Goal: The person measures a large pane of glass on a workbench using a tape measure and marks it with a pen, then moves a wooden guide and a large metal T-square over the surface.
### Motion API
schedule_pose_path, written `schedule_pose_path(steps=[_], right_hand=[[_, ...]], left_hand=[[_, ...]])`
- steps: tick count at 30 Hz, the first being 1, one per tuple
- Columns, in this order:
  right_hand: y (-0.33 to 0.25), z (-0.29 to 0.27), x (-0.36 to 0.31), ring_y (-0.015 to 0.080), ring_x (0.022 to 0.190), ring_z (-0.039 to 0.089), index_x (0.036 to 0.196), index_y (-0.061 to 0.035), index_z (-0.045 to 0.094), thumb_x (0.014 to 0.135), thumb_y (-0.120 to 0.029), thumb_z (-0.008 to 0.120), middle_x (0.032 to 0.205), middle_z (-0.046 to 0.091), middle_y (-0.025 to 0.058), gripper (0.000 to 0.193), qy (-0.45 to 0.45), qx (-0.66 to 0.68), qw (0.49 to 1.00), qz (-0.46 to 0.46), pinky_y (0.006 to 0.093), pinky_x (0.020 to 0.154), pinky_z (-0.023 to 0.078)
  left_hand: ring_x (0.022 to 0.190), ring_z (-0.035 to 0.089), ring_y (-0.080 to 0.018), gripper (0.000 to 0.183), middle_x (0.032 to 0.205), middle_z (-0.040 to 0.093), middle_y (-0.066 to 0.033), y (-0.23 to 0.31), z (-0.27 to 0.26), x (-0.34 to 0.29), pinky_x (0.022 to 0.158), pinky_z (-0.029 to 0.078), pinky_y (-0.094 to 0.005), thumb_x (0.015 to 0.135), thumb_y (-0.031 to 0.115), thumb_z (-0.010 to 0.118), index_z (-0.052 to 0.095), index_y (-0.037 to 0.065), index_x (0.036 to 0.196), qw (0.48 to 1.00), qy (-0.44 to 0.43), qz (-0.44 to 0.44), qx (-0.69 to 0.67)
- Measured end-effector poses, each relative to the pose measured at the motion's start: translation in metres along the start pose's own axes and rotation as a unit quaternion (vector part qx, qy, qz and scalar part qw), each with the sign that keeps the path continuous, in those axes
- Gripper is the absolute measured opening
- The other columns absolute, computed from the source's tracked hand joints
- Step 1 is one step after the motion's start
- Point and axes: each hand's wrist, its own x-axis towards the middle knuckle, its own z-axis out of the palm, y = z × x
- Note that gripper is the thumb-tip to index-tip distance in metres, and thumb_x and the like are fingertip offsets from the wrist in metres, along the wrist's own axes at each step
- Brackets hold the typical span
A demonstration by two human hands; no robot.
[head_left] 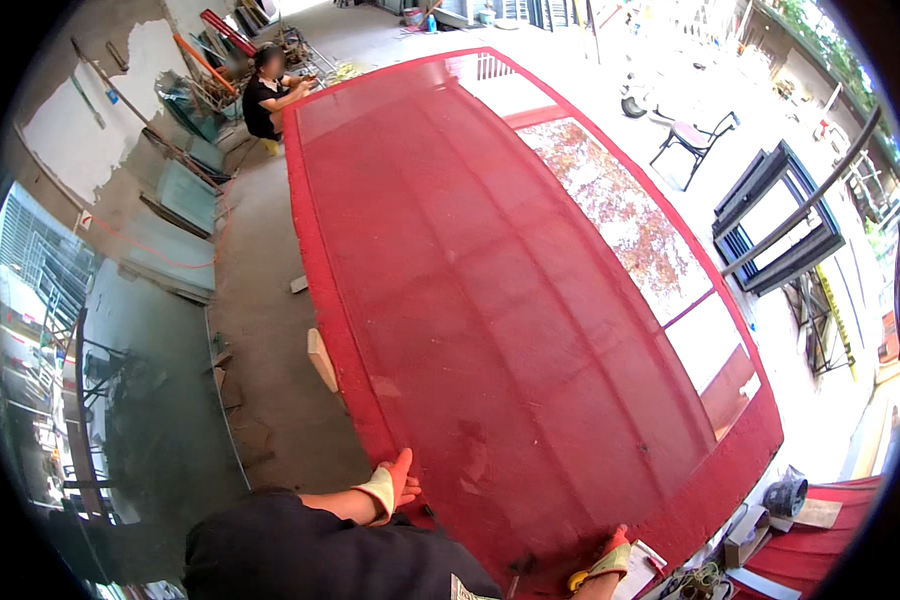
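Note:
In front of me stretches a large red-covered table (335,375), with a big sheet of glass (470,290) apparently lying on it and reflecting the surroundings. My left hand (398,485), in an orange and cream work glove, is at the table's near left edge, its thumb stretched up and apart from the fingers. At the near right end is my right hand (610,556), gloved the same way. Its thumb points up and its other fingers are mostly hidden. Beside this hand sits a small round yellow thing (577,580), possibly a tape measure; whether I hold it does not show.
A person (270,95) crouches at the table's far left corner. Glass panes (185,195) lean along the left wall. A wooden block (321,360) juts by the left edge. To the right stand a chair (695,138) and dark frames (778,220); a black bucket (785,496) is nearer.

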Motion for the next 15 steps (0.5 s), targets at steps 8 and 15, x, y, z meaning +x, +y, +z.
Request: schedule_pose_path(steps=[8, 15], right_hand=[[-0.009, 0.006, 0.006, 0.0377, 0.082, 0.071, 0.11, 0.0041, 0.078, 0.105, -0.069, 0.04, 0.094, 0.077, 0.0225, 0.082, 0.112, -0.165, 0.97, -0.139, 0.0514, 0.074, 0.055], [-0.053, 0.054, -0.009, 0.0345, 0.082, 0.07, 0.102, 0.0039, 0.078, 0.108, -0.059, 0.045, 0.087, 0.076, 0.0181, 0.071, 0.095, -0.101, 0.973, -0.184, 0.0504, 0.077, 0.053]], left_hand=[[0.064, 0.062, -0.0188, 0.052, 0.075, 0.066, -0.0029, 0.007, 0.018, 0.023, 0.057, 0.053, -0.0383, 0.103, 0.063, 0.06, 0.069, 0.013, 0.092, 0.995, 0.026, 0.069, 0.064], [0.053, 0.057, -0.0173, 0.049, 0.065, 0.059, -0.0023, 0.074, 0.029, 0.021, 0.049, 0.047, -0.0338, 0.107, 0.053, 0.06, 0.065, 0.008, 0.087, 0.977, 0.045, 0.204, 0.036]])
